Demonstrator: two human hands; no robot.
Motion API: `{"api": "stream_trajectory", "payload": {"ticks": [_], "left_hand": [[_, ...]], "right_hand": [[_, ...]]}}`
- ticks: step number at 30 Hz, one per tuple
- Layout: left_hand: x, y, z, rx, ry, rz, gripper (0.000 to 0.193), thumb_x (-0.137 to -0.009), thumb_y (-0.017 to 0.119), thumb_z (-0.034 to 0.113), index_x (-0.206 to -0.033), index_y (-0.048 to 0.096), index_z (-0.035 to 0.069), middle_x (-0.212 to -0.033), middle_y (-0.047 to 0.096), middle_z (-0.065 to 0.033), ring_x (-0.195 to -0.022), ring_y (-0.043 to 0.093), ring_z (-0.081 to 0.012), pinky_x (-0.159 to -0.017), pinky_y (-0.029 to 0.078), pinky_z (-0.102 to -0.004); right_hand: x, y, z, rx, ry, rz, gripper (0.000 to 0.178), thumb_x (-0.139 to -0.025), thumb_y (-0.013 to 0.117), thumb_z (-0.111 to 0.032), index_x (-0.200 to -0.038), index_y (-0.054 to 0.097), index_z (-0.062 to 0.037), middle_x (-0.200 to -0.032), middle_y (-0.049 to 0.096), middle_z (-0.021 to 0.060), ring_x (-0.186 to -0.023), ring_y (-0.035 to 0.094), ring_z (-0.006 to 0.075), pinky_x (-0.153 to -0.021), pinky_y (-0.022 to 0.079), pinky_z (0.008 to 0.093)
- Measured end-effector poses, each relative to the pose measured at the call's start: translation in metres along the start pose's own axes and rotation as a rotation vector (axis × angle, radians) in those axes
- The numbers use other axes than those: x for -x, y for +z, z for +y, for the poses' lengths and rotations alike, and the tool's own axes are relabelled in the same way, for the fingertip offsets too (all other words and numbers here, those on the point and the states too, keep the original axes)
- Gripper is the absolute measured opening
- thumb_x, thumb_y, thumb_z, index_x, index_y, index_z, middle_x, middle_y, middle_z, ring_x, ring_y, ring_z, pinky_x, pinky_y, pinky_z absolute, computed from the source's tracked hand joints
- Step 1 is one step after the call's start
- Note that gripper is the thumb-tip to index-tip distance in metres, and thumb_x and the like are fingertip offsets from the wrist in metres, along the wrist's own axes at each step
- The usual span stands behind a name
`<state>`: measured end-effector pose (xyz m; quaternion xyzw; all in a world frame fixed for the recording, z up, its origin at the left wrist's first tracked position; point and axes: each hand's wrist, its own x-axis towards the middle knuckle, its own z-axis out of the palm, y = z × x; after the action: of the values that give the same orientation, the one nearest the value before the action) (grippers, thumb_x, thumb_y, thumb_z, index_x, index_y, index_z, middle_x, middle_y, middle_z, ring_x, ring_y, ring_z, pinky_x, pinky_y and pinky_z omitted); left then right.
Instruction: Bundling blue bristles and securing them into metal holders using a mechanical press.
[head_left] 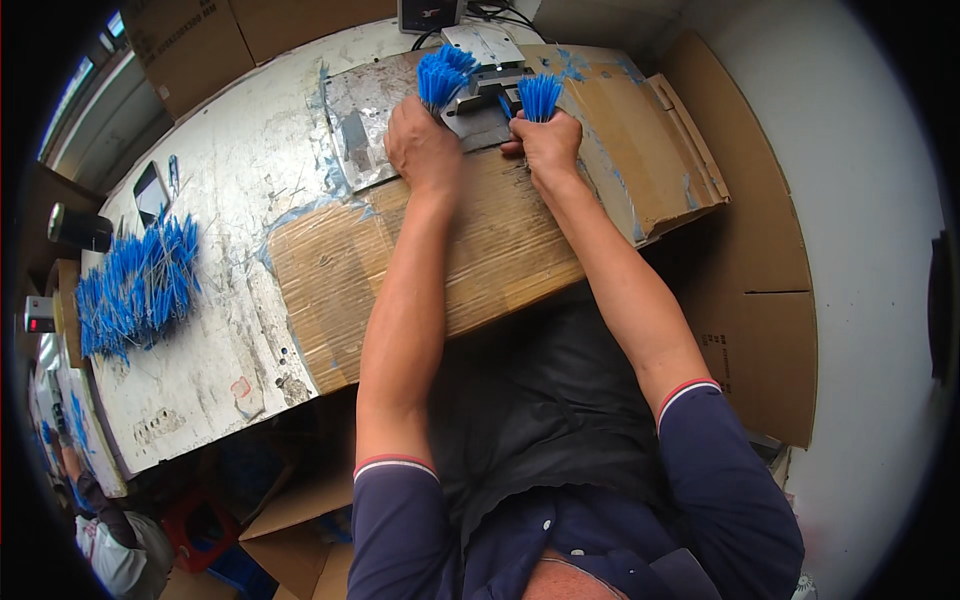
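My left hand is closed around a bundle of thin blue-tipped wires, whose blue ends fan out above the fingers. To its right, my right hand grips a second, smaller bundle of blue-tipped wires, also with the blue ends up. Both hands are over the far part of the bench, close to a small metal fixture on a plate. The lower ends of both bundles are hidden by my hands. A large heap of similar blue and grey wires lies at the left.
Flattened cardboard covers the bench's front, with another cardboard piece at right. A phone, a pen and a dark cylinder sit at left. A white wall stands right. Another person is at lower left.
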<state>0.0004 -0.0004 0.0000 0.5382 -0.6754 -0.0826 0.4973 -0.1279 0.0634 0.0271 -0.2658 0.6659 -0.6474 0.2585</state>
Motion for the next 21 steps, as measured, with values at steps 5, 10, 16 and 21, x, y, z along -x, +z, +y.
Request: {"api": "stream_trajectory", "payload": {"ticks": [5, 10, 16, 21], "left_hand": [[-0.001, 0.003, 0.004, 0.06, 0.061, 0.006, 0.007, -0.084, 0.06, 0.004, -0.091, 0.057, 0.005, -0.093, 0.063, -0.0149, -0.093, 0.06, -0.0368, -0.081, 0.045, -0.048], [0.002, -0.001, 0.001, 0.107, 0.049, -0.08, 0.009, -0.084, 0.061, 0.004, -0.092, 0.059, 0.005, -0.09, 0.065, -0.0159, -0.09, 0.062, -0.0385, -0.08, 0.045, -0.049], [0.002, -0.006, 0.004, 0.103, 0.022, -0.215, 0.014, -0.086, 0.067, 0.014, -0.096, 0.061, 0.006, -0.087, 0.069, -0.021, -0.084, 0.066, -0.0433, -0.074, 0.049, -0.0521], [0.002, -0.003, 0.011, 0.037, 0.097, -0.245, 0.006, -0.085, 0.06, 0.007, -0.09, 0.061, 0.006, -0.084, 0.068, -0.0209, -0.082, 0.065, -0.0437, -0.071, 0.049, -0.052]], "right_hand": [[-0.007, 0.002, -0.001, 0.075, 0.018, 0.033, 0.013, -0.076, 0.07, 0.009, -0.085, 0.062, 0.0033, -0.077, 0.064, 0.0078, -0.055, 0.063, 0.0154, -0.046, 0.058, 0.0294], [0.001, -0.002, 0.0, -0.03, 0.041, -0.032, 0.011, -0.08, 0.072, 0.004, -0.087, 0.064, 0.0009, -0.077, 0.065, 0.0068, -0.058, 0.063, 0.0147, -0.049, 0.059, 0.0293], [0.008, -0.026, 0.005, -0.36, 0.061, -0.211, 0.01, -0.083, 0.073, -0.006, -0.089, 0.066, -0.0007, -0.079, 0.066, 0.0065, -0.062, 0.062, 0.0143, -0.058, 0.06, 0.0309], [0.013, -0.024, 0.015, -0.286, -0.158, -0.13, 0.01, -0.083, 0.072, -0.008, -0.088, 0.067, -0.0015, -0.071, 0.065, 0.0032, -0.054, 0.063, 0.013, -0.051, 0.055, 0.0284]]}}
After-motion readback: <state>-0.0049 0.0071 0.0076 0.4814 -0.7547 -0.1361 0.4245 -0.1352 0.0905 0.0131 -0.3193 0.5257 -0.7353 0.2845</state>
